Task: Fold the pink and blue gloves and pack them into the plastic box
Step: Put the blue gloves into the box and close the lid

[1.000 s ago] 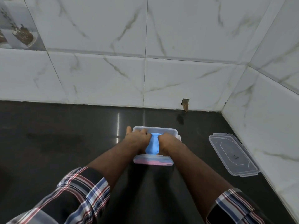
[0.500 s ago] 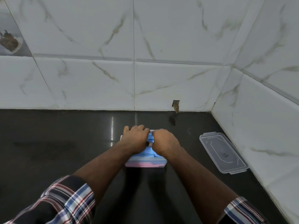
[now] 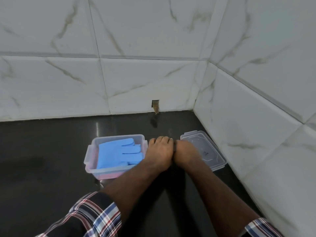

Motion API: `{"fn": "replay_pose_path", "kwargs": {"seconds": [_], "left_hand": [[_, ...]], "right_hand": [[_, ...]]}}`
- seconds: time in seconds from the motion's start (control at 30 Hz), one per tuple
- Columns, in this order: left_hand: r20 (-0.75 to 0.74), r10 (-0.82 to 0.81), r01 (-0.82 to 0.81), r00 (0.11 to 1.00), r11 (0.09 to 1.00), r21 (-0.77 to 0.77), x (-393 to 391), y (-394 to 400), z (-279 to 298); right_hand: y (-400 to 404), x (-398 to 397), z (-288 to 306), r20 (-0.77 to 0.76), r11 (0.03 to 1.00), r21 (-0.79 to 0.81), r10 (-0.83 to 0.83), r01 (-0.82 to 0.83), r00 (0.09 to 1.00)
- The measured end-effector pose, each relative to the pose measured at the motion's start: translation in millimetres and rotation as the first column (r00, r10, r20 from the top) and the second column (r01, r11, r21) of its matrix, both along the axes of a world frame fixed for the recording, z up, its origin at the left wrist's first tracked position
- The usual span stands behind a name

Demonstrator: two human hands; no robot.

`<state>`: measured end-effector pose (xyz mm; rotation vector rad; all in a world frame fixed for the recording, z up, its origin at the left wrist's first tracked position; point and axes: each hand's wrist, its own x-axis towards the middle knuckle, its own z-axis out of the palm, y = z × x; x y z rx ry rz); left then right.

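The clear plastic box [image 3: 89,156] sits on the dark counter. A folded blue glove [image 3: 118,153] lies on top inside it, and the pink glove [image 3: 109,175] shows through the front wall beneath. My left hand [image 3: 159,151] is just right of the box, palm down with fingers curled under and nothing visible in it. Pressed against it, my right hand [image 3: 186,153] lies over the left edge of the clear lid [image 3: 210,151]; its fingertips are hidden, so a grip on the lid cannot be made out.
White marble-look tiled walls close the counter at the back and on the right, meeting in a corner behind the lid. A small hole [image 3: 155,106] breaks the back wall's base. Dark counter [image 3: 42,159] stretches left of the box.
Both hands have left the blue glove in the box and moved right together toward the lid. The glove now lies uncovered. The camera view has shifted right.
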<state>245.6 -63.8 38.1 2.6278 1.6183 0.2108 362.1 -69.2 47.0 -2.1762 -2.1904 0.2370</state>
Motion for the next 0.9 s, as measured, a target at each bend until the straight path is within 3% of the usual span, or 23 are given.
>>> {"fn": "replay_pose_path", "kwargs": {"seconds": [0.2,0.4,0.53,0.63,0.8,0.9], "left_hand": [[0.173,0.090,-0.038,0.981,0.959,-0.282,30.6,-1.9,-9.5],[0.260,0.313,-0.168,0.914,0.872,-0.460,26.1,10.3,-21.1],[0.281,0.458,-0.229,0.843,0.780,-0.582,21.0,16.3,-25.4],[0.298,0.512,-0.204,0.806,0.713,-0.671,19.3,11.9,-19.1],[0.350,0.583,-0.136,0.733,0.629,-0.765,15.3,12.5,-12.9],[0.396,0.624,-0.083,0.673,0.596,-0.799,7.9,11.4,-4.6]], "right_hand": [[-0.2,45.9,-41.5,-0.057,0.992,-0.116,-0.059,0.052,0.997],[-5.6,27.8,-29.5,-0.454,0.998,-0.065,-0.051,0.024,0.890],[3.4,48.3,-27.1,-0.420,0.981,-0.018,-0.184,0.194,0.889],[9.1,62.8,-30.6,-0.394,0.951,-0.084,-0.307,0.299,0.866],[9.9,55.7,-28.4,-0.530,0.931,-0.126,-0.356,0.344,0.770],[16.9,54.6,-17.4,-0.640,0.888,-0.096,-0.402,0.450,0.655]]}}
